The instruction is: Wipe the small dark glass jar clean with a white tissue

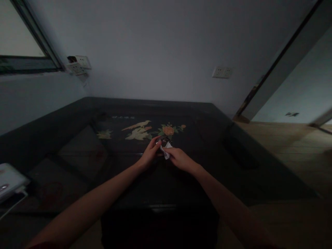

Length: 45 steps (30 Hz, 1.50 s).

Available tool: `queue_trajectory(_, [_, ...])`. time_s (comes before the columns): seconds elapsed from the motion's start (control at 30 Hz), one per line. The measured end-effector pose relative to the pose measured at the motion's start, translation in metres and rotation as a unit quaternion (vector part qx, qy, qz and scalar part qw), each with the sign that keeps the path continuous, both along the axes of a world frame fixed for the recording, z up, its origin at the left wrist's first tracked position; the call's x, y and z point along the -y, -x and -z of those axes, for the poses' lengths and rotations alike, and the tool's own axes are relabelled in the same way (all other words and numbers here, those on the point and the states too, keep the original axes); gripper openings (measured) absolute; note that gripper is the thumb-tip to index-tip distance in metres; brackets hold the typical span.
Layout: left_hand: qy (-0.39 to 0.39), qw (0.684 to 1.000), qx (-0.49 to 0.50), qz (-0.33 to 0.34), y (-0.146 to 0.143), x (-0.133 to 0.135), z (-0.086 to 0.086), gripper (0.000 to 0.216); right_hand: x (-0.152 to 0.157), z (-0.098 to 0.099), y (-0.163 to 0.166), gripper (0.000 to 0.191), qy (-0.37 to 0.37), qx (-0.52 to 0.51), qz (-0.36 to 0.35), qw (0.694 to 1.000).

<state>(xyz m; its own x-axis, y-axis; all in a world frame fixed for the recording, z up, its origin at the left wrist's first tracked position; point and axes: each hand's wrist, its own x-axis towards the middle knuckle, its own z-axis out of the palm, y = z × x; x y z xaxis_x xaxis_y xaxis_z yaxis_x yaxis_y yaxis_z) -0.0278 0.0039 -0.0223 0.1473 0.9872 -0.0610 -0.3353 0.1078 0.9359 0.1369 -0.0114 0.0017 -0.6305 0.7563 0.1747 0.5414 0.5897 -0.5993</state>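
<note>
on the dark table (207, 145), your left hand (149, 155) closes its fingers on a small dark object (162, 139). at its 4 o'clock, your right hand (178, 159) pinches a white scrap (166, 150). in such dim light the object may slip, i think.

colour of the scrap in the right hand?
White. The crumpled scrap is pinched in the right hand; the head view shows it best.

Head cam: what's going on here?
A person's left hand holds a small dark object, too dim to identify, over a dark lacquered table painted with a bird and flowers. The right hand pinches a crumpled white scrap right beside it. A flat white device with a cable lies far left.
</note>
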Motion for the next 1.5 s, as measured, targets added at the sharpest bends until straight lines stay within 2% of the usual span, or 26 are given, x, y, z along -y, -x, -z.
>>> queue_trajectory(0.13, [-0.015, 1.000, 0.019, 0.002, -0.001, -0.002, 0.003, 0.046, -0.002, -0.008, -0.004, 0.039, -0.123, 0.129, 0.036, 0.983])
queue_trajectory(0.2, [-0.011, 1.000, 0.020, -0.002, -0.001, -0.003, 0.004, 0.046, -0.002, -0.008, -0.003, 0.035, -0.149, 0.145, 0.048, 0.977])
queue_trajectory(0.27, [-0.008, 1.000, 0.023, -0.005, -0.001, -0.005, 0.006, 0.045, 0.000, -0.007, -0.002, 0.036, -0.142, 0.144, 0.050, 0.978])
queue_trajectory(0.43, [-0.014, 1.000, 0.015, 0.006, 0.001, -0.004, 0.006, 0.048, 0.004, -0.002, 0.000, 0.051, -0.053, 0.088, 0.051, 0.993])
queue_trajectory(0.53, [-0.016, 1.000, -0.008, 0.009, 0.001, -0.002, 0.006, 0.050, 0.001, 0.001, 0.005, 0.048, 0.027, -0.020, 0.068, 0.997])
queue_trajectory(0.6, [-0.024, 1.000, -0.013, 0.008, 0.001, -0.003, 0.007, 0.050, -0.002, 0.004, 0.011, 0.046, 0.094, -0.130, 0.063, 0.985])
queue_trajectory(0.67, [-0.030, 1.000, -0.005, -0.008, 0.001, -0.005, 0.009, 0.049, -0.005, 0.008, 0.019, 0.051, 0.159, -0.227, 0.040, 0.960])
queue_trajectory(0.73, [-0.029, 0.999, 0.007, -0.034, 0.000, -0.008, 0.011, 0.047, -0.005, 0.011, 0.025, 0.057, 0.185, -0.273, 0.012, 0.944])
queue_trajectory(0.83, [-0.017, 0.999, 0.022, -0.046, -0.001, -0.009, 0.013, 0.045, -0.004, 0.014, 0.026, 0.057, 0.154, -0.252, 0.007, 0.955])
queue_trajectory(0.93, [0.002, 0.999, 0.021, -0.037, 0.000, -0.007, 0.011, 0.046, -0.001, 0.012, 0.018, 0.053, 0.079, -0.134, 0.023, 0.988])
queue_trajectory(1.0, [0.010, 0.999, 0.015, -0.037, 0.000, -0.005, 0.009, 0.046, 0.000, 0.007, 0.011, 0.051, 0.013, -0.041, 0.027, 0.999])
queue_trajectory(1.1, [0.008, 0.999, 0.029, -0.033, 0.000, -0.003, 0.006, 0.046, 0.000, -0.002, 0.003, 0.050, -0.069, 0.062, 0.019, 0.995])
queue_trajectory(1.23, [0.011, 0.997, 0.068, -0.017, -0.001, -0.001, 0.002, 0.043, -0.002, -0.010, -0.002, 0.042, -0.148, 0.146, 0.024, 0.978])
queue_trajectory(1.37, [0.015, 0.997, 0.075, 0.004, -0.001, -0.002, 0.000, 0.036, -0.001, -0.010, -0.002, 0.040, -0.166, 0.157, 0.033, 0.973])
queue_trajectory(1.5, [0.026, 0.997, 0.072, -0.008, 0.001, -0.003, 0.001, 0.037, 0.005, -0.007, 0.002, 0.048, -0.112, 0.096, 0.035, 0.988])
